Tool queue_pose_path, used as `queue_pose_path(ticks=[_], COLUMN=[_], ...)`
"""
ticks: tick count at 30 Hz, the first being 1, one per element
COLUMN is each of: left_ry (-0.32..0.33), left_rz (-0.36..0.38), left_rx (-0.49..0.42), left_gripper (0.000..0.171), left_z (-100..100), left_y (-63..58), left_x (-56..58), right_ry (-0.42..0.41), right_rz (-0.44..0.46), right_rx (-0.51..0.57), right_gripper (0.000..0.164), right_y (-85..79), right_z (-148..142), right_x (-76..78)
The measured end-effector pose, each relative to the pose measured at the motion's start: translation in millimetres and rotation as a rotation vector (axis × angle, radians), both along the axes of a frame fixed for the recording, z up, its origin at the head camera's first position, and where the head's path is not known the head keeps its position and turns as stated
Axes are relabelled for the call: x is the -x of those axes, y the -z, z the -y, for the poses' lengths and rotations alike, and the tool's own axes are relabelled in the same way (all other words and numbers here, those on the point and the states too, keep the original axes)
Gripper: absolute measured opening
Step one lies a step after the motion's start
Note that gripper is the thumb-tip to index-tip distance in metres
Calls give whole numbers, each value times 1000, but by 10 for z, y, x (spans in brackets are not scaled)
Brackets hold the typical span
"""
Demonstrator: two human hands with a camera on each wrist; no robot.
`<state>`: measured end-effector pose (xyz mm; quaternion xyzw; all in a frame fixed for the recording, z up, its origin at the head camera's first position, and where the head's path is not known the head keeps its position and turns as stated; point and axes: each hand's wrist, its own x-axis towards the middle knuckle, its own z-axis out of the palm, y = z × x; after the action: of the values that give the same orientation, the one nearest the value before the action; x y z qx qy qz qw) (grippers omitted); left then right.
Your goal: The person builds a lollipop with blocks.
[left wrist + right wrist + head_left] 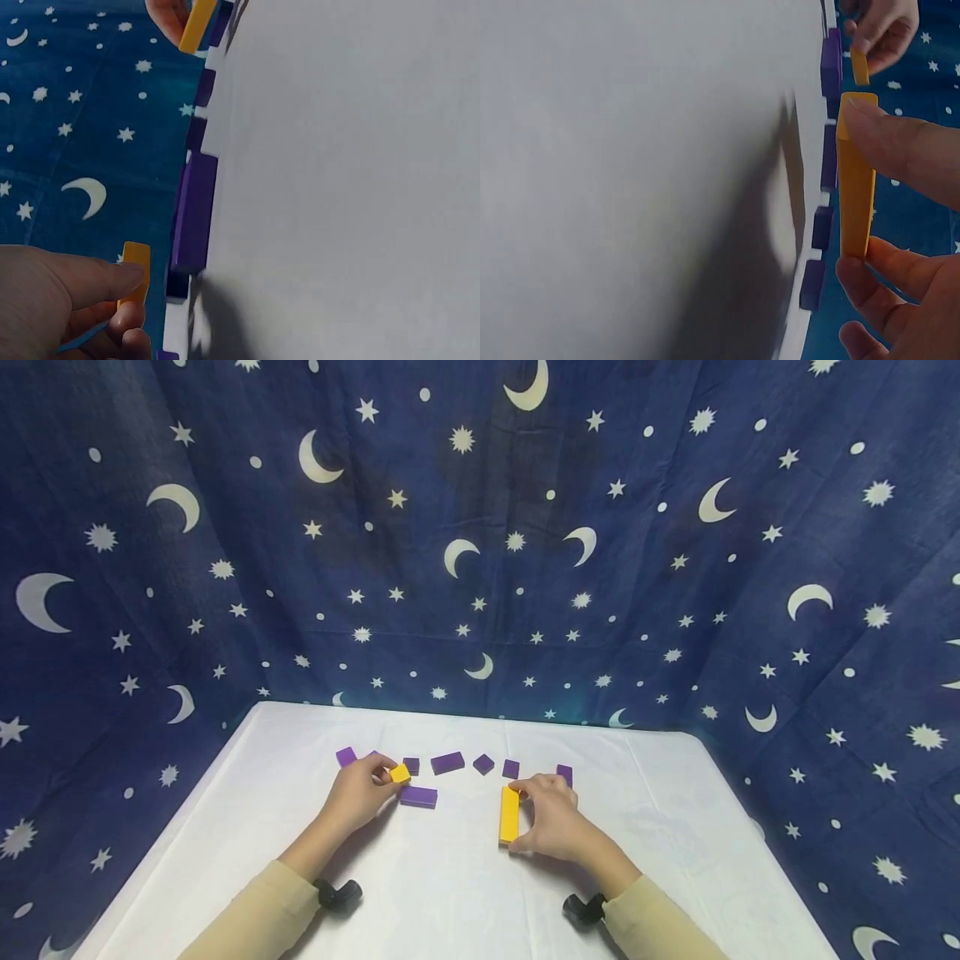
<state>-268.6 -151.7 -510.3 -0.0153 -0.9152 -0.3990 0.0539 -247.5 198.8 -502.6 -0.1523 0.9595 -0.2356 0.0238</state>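
Spanning R grip (553, 818): blk (509, 815), prob. aloft

Looks like a small curtained booth; cannot tell whether inside a home, an office or a lab. Shows dark blue cloth (480, 460) printed with pale moons, stars and dots, hanging in soft folds behind and along both sides of a white-covered counter (450, 893).

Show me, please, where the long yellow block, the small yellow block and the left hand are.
Long yellow block (856, 196): right wrist view, on its long face.
Small yellow block (400, 773): head view, on the face towards the camera.
Left hand (357, 792): head view, on the back of the hand.
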Motion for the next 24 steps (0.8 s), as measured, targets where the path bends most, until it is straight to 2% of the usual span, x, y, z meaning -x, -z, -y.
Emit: queue_pose_path(ticks=[5, 12, 24], left_ry=[43, 95, 265], left_rz=[25, 40, -20], left_rx=[-15, -23, 14], left_gripper=[32, 28, 24], left_z=[-84, -155, -342], left_y=[-33, -74, -33], left_x=[-19, -45, -135], right_ry=[-44, -97, -154], right_rz=[-10, 24, 87], right_rx=[-6, 2, -16], right_gripper=[90, 89, 88], right_y=[33, 55, 60], right_z=[40, 130, 263], right_x=[-84, -213, -373])
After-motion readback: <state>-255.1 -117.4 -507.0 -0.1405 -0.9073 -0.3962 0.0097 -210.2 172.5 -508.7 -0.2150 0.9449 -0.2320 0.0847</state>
